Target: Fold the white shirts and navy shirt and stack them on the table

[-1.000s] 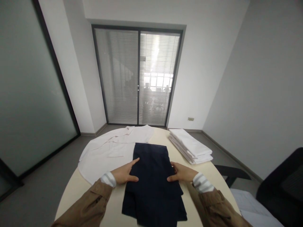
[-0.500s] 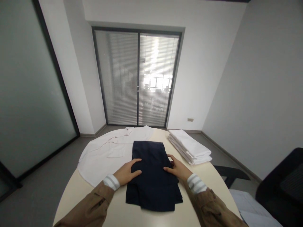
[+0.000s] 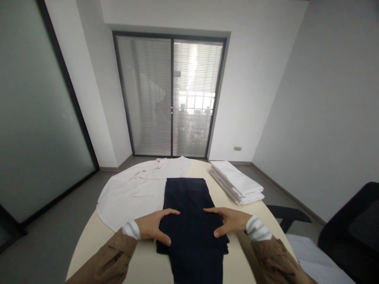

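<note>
A folded navy blue garment (image 3: 192, 232) lies lengthwise in front of me, its near end reaching below the bottom of the view. Layers of it jut out at both sides near my wrists. On its left edge rests my left hand (image 3: 152, 226), thumb and fingers spread apart. My right hand (image 3: 233, 221) touches the opposite edge in the same way, thumb apart from the fingers. Some fingertips curl behind the edges and are hidden. Past the left hand a white shirt (image 3: 127, 201) is spread flat, its edge meeting the navy garment.
A stack of folded white cloths (image 3: 237, 181) sits at the right rear of the round cream table (image 3: 85, 252). Right of the table stands a black chair (image 3: 355, 225) with white cloth (image 3: 314, 256) on its seat. Glass doors with blinds (image 3: 171, 98) are behind.
The navy garment's near part has come out toward me and now extends past the bottom of the view. Both hands have moved nearer to me along its edges.
</note>
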The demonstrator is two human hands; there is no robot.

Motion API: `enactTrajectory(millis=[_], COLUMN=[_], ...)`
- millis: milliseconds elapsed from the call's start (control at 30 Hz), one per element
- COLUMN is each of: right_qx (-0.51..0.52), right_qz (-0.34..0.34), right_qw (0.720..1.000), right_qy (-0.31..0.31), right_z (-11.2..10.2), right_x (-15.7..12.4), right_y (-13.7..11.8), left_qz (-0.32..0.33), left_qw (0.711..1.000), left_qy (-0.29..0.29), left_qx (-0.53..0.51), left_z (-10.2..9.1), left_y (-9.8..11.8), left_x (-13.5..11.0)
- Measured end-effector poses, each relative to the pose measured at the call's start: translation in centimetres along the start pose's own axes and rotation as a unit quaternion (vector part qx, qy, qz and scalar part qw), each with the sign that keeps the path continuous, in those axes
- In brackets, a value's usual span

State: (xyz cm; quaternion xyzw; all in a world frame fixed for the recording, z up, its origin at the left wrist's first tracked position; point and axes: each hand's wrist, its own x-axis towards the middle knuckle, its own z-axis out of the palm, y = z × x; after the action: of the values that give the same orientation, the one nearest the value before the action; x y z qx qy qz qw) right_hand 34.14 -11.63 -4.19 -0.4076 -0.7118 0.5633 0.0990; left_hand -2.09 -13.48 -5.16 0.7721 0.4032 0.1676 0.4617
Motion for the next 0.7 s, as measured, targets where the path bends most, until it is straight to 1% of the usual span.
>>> enactTrajectory(millis=[67,133,233,267,333,400,467,567,633,700], right_qx=[-0.012,-0.016,-0.001,0.004,-0.002,0.0,0.048,0.133,0.154,0.163], right_qz=[0.002,0.001,-0.014,-0.028,-0.073,-0.117,-0.146,-0.173,-0.187,-0.188], right_qw=[1.0,1.0,1.0,1.0,0.997,0.988,0.98,0.969,0.963,0.96], right_qy=[0.0,-0.002,-0.009,-0.004,0.04,0.098,0.127,0.115,0.116,0.13], right_z=[-0.1,0.0,0.1,0.2,0.4,0.5,0.7,1.0,1.3,1.6], right_x=[-0.1,0.0,0.3,0.3,0.4,0.4,0.5,0.7,0.8,1.0], right_y=[0.4,0.4,-0.1,-0.4,-0.8,-0.9,-0.7,-0.2,0.1,0.1], left_qz=[-0.009,-0.013,0.001,0.009,0.025,0.026,0.016,0.002,0.009,0.021], left_qw=[1.0,0.998,0.997,0.998,0.999,0.998,0.985,0.946,0.914,0.885], left_qy=[0.006,0.001,-0.008,-0.004,0.013,0.044,0.085,0.134,0.148,0.157], left_qx=[0.029,0.059,0.072,0.066,0.034,-0.04,-0.147,-0.296,-0.377,-0.437], left_z=[0.2,0.3,0.2,0.2,0.1,0.2,0.6,1.4,1.9,2.5], left_y=[0.3,0.4,0.4,0.2,-0.2,-0.5,-0.6,-0.1,0.6,1.3], left_x=[-0.3,-0.4,0.0,0.2,0.6,1.1,1.5,1.8,1.7,1.4])
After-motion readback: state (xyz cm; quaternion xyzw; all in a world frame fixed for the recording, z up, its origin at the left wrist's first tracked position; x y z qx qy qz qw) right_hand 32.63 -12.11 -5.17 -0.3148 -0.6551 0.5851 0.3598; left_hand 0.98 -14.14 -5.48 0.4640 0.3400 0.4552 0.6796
